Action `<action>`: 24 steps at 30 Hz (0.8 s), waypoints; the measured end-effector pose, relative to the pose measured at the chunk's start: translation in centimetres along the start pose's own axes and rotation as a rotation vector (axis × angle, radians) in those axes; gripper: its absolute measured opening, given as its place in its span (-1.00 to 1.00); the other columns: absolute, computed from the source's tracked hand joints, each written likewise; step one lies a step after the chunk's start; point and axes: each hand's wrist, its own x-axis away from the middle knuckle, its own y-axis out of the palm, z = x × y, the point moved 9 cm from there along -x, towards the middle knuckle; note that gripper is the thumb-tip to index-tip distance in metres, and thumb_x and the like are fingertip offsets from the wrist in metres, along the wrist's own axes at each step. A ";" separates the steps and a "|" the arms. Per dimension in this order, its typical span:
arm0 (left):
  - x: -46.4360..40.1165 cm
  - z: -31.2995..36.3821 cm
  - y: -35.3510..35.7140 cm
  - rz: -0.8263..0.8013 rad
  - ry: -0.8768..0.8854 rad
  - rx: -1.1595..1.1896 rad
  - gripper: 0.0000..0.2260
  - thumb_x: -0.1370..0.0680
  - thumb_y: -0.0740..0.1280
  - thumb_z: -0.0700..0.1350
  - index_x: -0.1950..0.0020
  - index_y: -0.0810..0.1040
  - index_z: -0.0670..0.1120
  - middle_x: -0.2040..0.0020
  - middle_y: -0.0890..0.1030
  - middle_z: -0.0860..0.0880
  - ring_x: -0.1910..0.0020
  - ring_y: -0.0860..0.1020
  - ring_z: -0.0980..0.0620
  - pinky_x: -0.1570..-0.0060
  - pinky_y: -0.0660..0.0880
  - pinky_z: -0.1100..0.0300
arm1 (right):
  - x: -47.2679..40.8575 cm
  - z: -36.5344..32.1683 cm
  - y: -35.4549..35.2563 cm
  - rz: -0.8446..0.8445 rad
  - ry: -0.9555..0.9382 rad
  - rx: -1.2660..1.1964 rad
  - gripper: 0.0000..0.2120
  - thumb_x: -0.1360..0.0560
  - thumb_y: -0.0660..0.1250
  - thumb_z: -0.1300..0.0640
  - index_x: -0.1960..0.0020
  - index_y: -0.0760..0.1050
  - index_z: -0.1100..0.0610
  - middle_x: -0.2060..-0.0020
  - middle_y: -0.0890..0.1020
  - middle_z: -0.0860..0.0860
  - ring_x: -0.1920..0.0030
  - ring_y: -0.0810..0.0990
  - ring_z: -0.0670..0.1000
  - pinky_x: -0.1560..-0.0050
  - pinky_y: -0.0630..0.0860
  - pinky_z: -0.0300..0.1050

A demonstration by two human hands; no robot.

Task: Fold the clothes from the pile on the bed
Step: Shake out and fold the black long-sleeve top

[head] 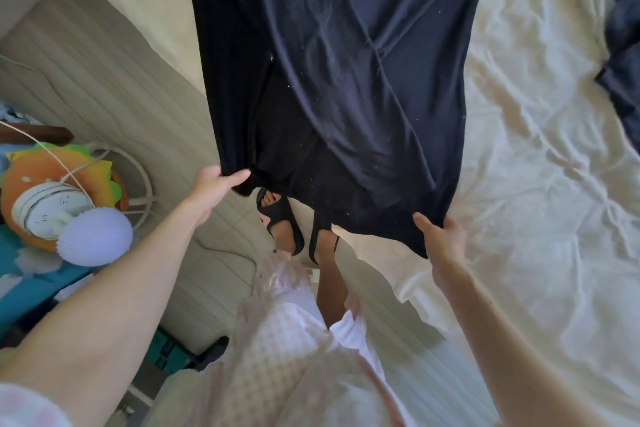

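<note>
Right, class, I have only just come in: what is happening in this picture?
A person stands beside a bed holding a dark navy garment by its near edge. The left hand pinches one corner and the right hand has a grip on the other, so the cloth is spread between them, not yet folded. Another dark garment lies on the white sheet at the right edge.

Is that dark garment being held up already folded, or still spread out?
Still spread out. The dark garment hangs open, left hand and right hand each gripping an edge, over the bed.
</note>
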 end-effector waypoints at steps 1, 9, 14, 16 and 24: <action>0.9 -0.8 -0.5 0.019 -0.007 -0.018 -0.78 -0.51 0.40 -0.06 -0.09 0.55 -0.12 -0.02 0.57 -0.01 -0.04 0.48 0.02 -0.06 0.33 0.16 | 0.1 0.6 0.2 -0.039 0.056 -0.002 -0.92 -0.51 0.35 0.14 0.02 0.47 0.04 0.20 0.59 -0.08 0.16 0.57 -0.06 0.15 0.47 -0.16; 8.5 -1.8 -4.5 0.322 0.040 0.135 -0.78 -0.64 0.16 -0.10 -0.20 0.37 -0.20 -0.07 0.46 -0.08 -0.02 0.43 -0.02 0.03 0.34 0.15 | 2.6 3.0 -1.9 -0.196 0.330 -0.255 -0.94 -0.52 0.35 0.20 0.04 0.49 0.18 0.05 0.61 0.05 0.03 0.59 -0.01 0.02 0.54 -0.01; 12.8 0.0 -5.0 0.283 0.094 0.074 -0.79 -0.63 0.17 -0.07 -0.11 0.42 -0.21 0.05 0.52 -0.06 0.03 0.47 -0.05 0.13 0.41 0.14 | 4.2 1.8 -4.0 -0.188 0.345 -0.324 -0.90 -0.51 0.38 0.14 0.05 0.48 0.15 0.09 0.60 0.04 0.11 0.63 0.05 0.20 0.56 -0.07; 14.1 0.2 -5.5 0.232 0.073 0.059 -0.79 -0.62 0.22 -0.10 -0.03 0.47 -0.26 0.07 0.56 -0.15 0.04 0.51 -0.12 0.14 0.42 0.09 | 4.7 1.4 -5.1 -0.177 0.340 -0.318 -0.86 -0.50 0.40 0.14 0.02 0.49 0.18 0.08 0.59 0.04 0.13 0.62 0.03 0.24 0.55 -0.11; 19.3 1.2 -5.7 -0.054 -0.198 0.457 -0.81 -0.57 0.29 -0.24 -0.16 0.52 -0.24 -0.08 0.63 -0.16 -0.05 0.61 -0.10 -0.03 0.52 0.02 | 7.1 -0.9 -8.2 -0.335 0.407 -0.397 -0.91 -0.52 0.35 0.25 0.04 0.46 0.25 0.09 0.56 0.10 0.15 0.58 0.06 0.39 0.62 -0.13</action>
